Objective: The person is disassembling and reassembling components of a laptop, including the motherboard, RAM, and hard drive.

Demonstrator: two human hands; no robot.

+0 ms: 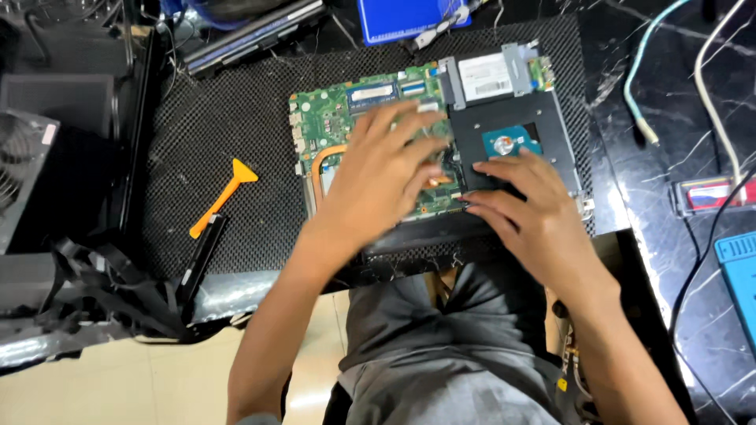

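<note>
While both hands worked over it, the green laptop motherboard [331, 118] lay flat on the black mesh mat [220, 142] on the counter [677, 102]. The left hand [386, 177] rested on it with fingers spread, pinching nothing; the right hand [528, 208] pressed loosely spread fingertips at the black drive bracket [551, 126]. Judging by looks, the board was light, thin, stiff and fragile, best held by its bare edges. An orange pry tool [224, 197] lay well apart.
</note>
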